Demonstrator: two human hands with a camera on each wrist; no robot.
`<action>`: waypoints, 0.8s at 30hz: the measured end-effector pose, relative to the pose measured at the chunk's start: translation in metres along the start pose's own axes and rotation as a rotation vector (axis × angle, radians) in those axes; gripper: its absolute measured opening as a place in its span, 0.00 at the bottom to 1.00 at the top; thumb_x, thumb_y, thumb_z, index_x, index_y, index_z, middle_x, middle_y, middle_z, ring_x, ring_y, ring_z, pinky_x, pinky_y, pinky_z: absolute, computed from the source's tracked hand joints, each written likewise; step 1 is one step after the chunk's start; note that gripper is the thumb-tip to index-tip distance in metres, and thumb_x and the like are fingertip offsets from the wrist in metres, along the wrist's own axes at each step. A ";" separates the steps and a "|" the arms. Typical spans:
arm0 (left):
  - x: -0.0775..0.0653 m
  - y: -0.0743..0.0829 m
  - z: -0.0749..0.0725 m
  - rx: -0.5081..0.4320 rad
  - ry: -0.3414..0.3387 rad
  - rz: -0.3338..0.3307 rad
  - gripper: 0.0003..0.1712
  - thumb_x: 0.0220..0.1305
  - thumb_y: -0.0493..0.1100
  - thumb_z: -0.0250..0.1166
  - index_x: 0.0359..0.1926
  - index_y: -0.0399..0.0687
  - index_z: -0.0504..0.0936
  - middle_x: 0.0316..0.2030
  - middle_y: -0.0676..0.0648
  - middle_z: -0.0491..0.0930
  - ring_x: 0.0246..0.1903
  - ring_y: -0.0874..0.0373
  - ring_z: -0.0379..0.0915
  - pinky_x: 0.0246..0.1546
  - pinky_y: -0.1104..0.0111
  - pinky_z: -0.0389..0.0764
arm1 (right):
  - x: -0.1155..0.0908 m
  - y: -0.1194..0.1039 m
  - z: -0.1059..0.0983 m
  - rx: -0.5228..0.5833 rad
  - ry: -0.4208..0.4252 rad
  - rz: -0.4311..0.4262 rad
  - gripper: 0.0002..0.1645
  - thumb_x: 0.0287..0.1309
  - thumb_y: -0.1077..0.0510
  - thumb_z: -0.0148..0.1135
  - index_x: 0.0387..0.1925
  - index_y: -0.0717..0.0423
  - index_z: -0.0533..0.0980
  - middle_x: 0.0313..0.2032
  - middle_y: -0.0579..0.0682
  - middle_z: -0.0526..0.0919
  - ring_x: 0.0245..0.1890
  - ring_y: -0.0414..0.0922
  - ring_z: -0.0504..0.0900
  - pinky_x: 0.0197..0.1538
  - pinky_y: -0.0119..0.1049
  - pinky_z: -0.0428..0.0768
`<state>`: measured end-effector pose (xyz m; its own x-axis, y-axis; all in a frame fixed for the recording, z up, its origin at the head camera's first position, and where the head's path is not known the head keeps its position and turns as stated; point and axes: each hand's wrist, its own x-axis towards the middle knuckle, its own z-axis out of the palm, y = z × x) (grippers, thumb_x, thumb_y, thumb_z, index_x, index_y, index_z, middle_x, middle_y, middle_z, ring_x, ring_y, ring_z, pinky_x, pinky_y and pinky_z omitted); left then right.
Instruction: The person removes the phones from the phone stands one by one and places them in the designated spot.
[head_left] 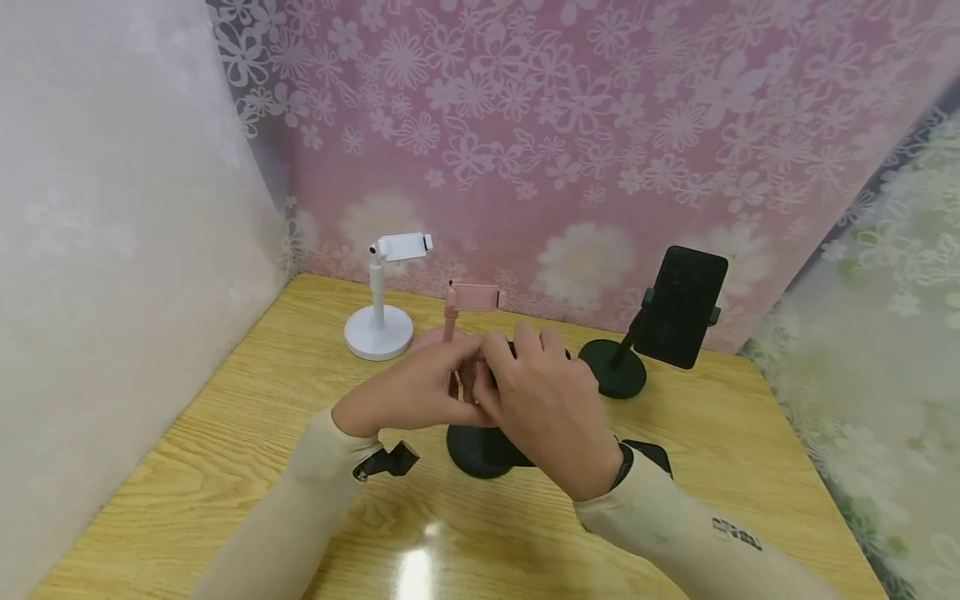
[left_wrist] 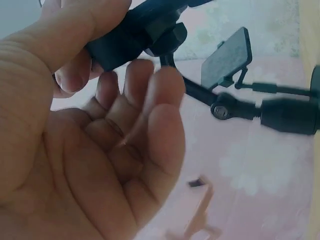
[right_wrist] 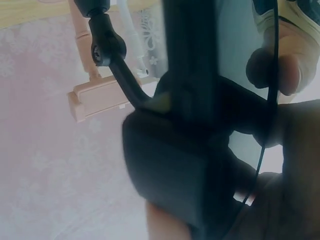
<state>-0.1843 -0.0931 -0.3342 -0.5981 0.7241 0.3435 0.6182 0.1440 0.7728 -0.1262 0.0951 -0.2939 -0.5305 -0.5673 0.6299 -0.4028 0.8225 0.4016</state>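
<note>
Both hands meet at the black clamp head (left_wrist: pixel 122 42) of a phone stand, whose round black base (head_left: pixel 480 454) rests on the table below them. My left hand (head_left: pixel 423 383) pinches one end of the clamp, thumb over it and fingertips curled beneath in the left wrist view. From the other side my right hand (head_left: pixel 551 408) grips the clamp, its fingers bent over the top. A jointed black arm (left_wrist: pixel 220 107) runs from the clamp to a thicker post. In the head view the hands cover most of the clamp.
Behind the hands stand a white phone holder (head_left: pixel 378 333) and a pink one (head_left: pixel 476 297). At the back right, another black stand (head_left: pixel 617 379) bears an upright phone (head_left: pixel 681 308). A flat black phone (head_left: pixel 651 454) lies partly behind my right wrist. Flowered curtains (head_left: pixel 585 167) border the wooden table (head_left: pixel 247 433).
</note>
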 end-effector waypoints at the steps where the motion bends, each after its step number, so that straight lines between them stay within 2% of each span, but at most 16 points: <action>1: 0.001 -0.003 0.002 -0.044 -0.005 -0.001 0.22 0.64 0.41 0.75 0.55 0.55 0.77 0.37 0.54 0.81 0.33 0.61 0.79 0.35 0.66 0.83 | 0.000 0.000 0.001 0.004 0.003 0.002 0.17 0.71 0.48 0.57 0.31 0.55 0.69 0.21 0.49 0.60 0.17 0.44 0.54 0.15 0.33 0.50; 7: 0.009 -0.014 0.016 -0.271 -0.052 -0.017 0.19 0.67 0.34 0.68 0.57 0.41 0.76 0.47 0.44 0.81 0.42 0.55 0.81 0.47 0.62 0.84 | 0.000 0.002 0.007 0.022 0.004 -0.013 0.17 0.72 0.47 0.54 0.33 0.56 0.72 0.23 0.50 0.64 0.18 0.45 0.59 0.14 0.32 0.52; 11: 0.007 -0.016 0.023 -0.344 -0.023 -0.060 0.18 0.68 0.36 0.68 0.57 0.44 0.77 0.49 0.46 0.83 0.46 0.53 0.82 0.49 0.60 0.84 | 0.000 0.004 0.009 0.053 0.026 -0.034 0.16 0.71 0.47 0.55 0.32 0.56 0.72 0.22 0.49 0.64 0.17 0.45 0.57 0.14 0.31 0.51; 14: 0.006 -0.018 0.028 -0.462 0.002 -0.096 0.21 0.69 0.34 0.67 0.61 0.43 0.77 0.46 0.48 0.85 0.45 0.55 0.82 0.49 0.61 0.83 | 0.001 0.006 0.009 0.080 0.023 -0.033 0.16 0.70 0.48 0.56 0.30 0.55 0.70 0.21 0.48 0.62 0.17 0.44 0.57 0.15 0.31 0.51; 16: 0.006 -0.018 0.031 -0.525 0.022 -0.123 0.21 0.70 0.34 0.66 0.62 0.43 0.77 0.36 0.50 0.84 0.35 0.58 0.80 0.41 0.65 0.82 | 0.001 0.009 0.007 0.107 0.006 -0.018 0.16 0.69 0.48 0.58 0.30 0.55 0.70 0.21 0.48 0.61 0.17 0.44 0.58 0.15 0.31 0.53; 19: 0.010 -0.016 0.035 -0.583 0.048 -0.153 0.13 0.69 0.34 0.65 0.53 0.41 0.79 0.20 0.54 0.74 0.21 0.61 0.68 0.28 0.70 0.73 | 0.002 0.013 0.005 0.149 -0.026 0.007 0.18 0.70 0.47 0.60 0.32 0.56 0.72 0.21 0.48 0.61 0.18 0.44 0.59 0.15 0.32 0.54; 21: 0.012 -0.015 0.036 -0.598 0.057 -0.167 0.06 0.69 0.35 0.65 0.45 0.41 0.79 0.16 0.54 0.66 0.16 0.60 0.57 0.23 0.69 0.65 | 0.002 0.016 0.003 0.155 -0.043 0.019 0.19 0.71 0.45 0.61 0.32 0.56 0.72 0.21 0.48 0.61 0.18 0.45 0.59 0.15 0.32 0.55; 22: 0.012 -0.015 0.037 -0.608 0.059 -0.169 0.03 0.69 0.35 0.65 0.41 0.40 0.79 0.16 0.54 0.66 0.16 0.60 0.56 0.23 0.69 0.64 | 0.003 0.016 0.003 0.156 -0.047 0.021 0.19 0.71 0.46 0.61 0.32 0.56 0.72 0.21 0.48 0.61 0.17 0.44 0.59 0.15 0.32 0.55; 24: 0.011 -0.015 0.037 -0.627 0.061 -0.176 0.04 0.69 0.34 0.64 0.36 0.41 0.77 0.16 0.54 0.67 0.15 0.59 0.55 0.22 0.68 0.64 | 0.003 0.015 0.004 0.151 -0.048 0.031 0.20 0.71 0.46 0.61 0.29 0.56 0.70 0.20 0.47 0.60 0.17 0.44 0.57 0.15 0.32 0.54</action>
<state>-0.1817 -0.0622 -0.3619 -0.7028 0.6830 0.1987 0.1044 -0.1773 0.9786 -0.1373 0.1058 -0.2884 -0.5779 -0.5456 0.6069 -0.4911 0.8264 0.2754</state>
